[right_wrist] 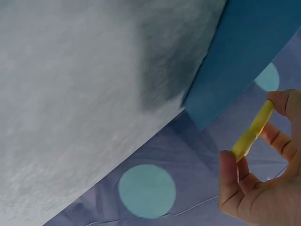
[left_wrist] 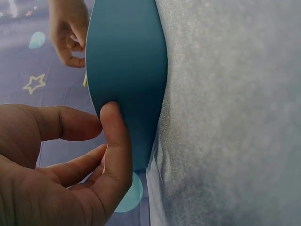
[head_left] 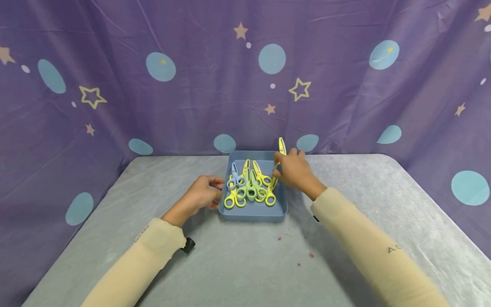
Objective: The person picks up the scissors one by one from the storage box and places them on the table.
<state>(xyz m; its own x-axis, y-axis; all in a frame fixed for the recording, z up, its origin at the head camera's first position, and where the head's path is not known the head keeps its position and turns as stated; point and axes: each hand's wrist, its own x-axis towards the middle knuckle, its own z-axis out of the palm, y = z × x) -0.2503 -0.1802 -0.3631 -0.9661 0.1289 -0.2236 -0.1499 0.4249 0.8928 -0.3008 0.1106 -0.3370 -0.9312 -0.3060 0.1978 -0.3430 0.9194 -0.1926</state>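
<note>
A blue-grey tray [head_left: 253, 213] holds several small scissors in yellow, green and blue, some lying over others. My left hand [head_left: 204, 192] is at its left side, fingers bent and touching the outer wall and rim. One fingertip lies against the tray wall [left_wrist: 127, 56] in the left wrist view. Above the tray's right rim, my right hand [head_left: 295, 169] pinches a pair of yellow scissors [head_left: 282, 146], blades pointing up and away. Edge-on between thumb and fingers, the yellow scissors [right_wrist: 254, 132] show in the right wrist view; the hand hides part of them.
The tray stands near the back edge of a table under a pale grey cloth [head_left: 245, 264]. Behind it hangs a purple curtain [head_left: 215, 98] with stars and blue dots. A few small red marks [head_left: 311, 255] dot the cloth in front.
</note>
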